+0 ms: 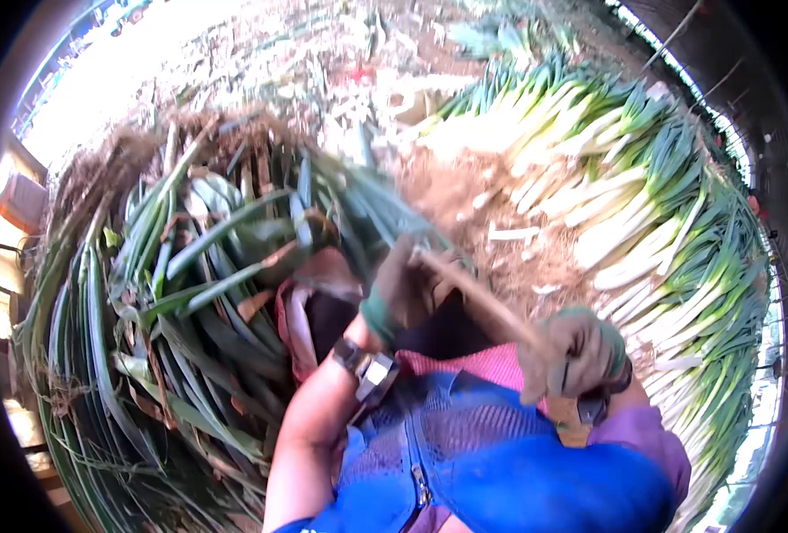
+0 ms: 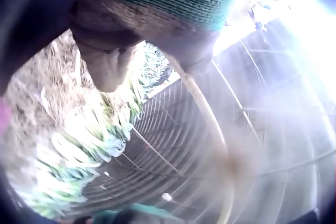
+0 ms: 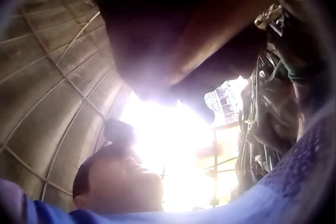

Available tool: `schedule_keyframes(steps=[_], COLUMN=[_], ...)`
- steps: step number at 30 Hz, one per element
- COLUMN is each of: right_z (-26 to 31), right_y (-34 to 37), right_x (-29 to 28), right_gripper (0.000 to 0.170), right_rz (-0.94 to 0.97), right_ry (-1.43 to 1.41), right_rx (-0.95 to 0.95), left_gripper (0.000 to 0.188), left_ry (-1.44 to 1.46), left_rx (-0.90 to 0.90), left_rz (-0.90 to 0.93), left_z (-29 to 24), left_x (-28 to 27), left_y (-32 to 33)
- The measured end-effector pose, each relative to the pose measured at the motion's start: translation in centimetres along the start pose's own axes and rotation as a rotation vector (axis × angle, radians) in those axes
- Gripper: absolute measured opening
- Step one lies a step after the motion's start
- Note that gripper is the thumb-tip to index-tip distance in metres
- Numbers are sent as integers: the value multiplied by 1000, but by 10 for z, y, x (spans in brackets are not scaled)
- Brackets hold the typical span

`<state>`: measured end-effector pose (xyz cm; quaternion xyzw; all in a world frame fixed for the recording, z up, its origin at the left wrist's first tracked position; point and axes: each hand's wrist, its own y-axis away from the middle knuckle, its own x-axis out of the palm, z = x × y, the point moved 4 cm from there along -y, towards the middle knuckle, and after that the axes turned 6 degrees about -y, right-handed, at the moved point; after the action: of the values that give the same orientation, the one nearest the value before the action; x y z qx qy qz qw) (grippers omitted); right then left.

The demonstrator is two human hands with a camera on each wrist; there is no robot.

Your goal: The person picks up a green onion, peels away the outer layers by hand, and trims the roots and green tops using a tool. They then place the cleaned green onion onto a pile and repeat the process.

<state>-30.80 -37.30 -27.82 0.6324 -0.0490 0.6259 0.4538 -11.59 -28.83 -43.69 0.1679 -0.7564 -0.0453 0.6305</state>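
Observation:
A long green onion [image 1: 487,298] crosses in front of the person's chest in the head view, its leaves pointing away to the upper left. My left hand [image 1: 403,289], in a tan glove with a green cuff, grips it near where the leaves begin. At the pale lower end, the curled fingers of my gloved right hand [image 1: 581,351] hold the stalk. From the left wrist view, the pale stalk [image 2: 199,95] runs down out of the left glove [image 2: 152,24], with a brownish blur over its lower part. The right wrist view shows the right hand mostly as a dark shape.
A big heap of untrimmed green onions [image 1: 101,320] with rooty ends lies on the left. To the right, cleaned white-stemmed onions [image 1: 625,204] are laid in a long curved row. Loose soil and scraps [image 1: 465,191] cover the ground between them. A ribbed cover [image 3: 58,87] arches overhead.

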Motion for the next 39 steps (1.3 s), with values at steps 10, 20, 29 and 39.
schedule_keyframes(steps=[10, 20, 29, 39], right_z=[4, 64, 28, 119], right_y=[44, -68, -24, -23], right_x=[-24, -39, 33, 97], right_gripper=[57, 35, 54, 37], right_rz=[44, -380, -510, -804], right_ry=[570, 409, 851, 984], right_rx=[-185, -418, -737, -1164], left_gripper=[25, 36, 25, 27], left_ry=[-176, -926, -1147, -867], left_rx=[59, -60, 57, 567], left_rz=[283, 423, 402, -179], left_z=[22, 66, 7, -88], left_x=[59, 118, 77, 29], left_y=[44, 89, 100, 55])
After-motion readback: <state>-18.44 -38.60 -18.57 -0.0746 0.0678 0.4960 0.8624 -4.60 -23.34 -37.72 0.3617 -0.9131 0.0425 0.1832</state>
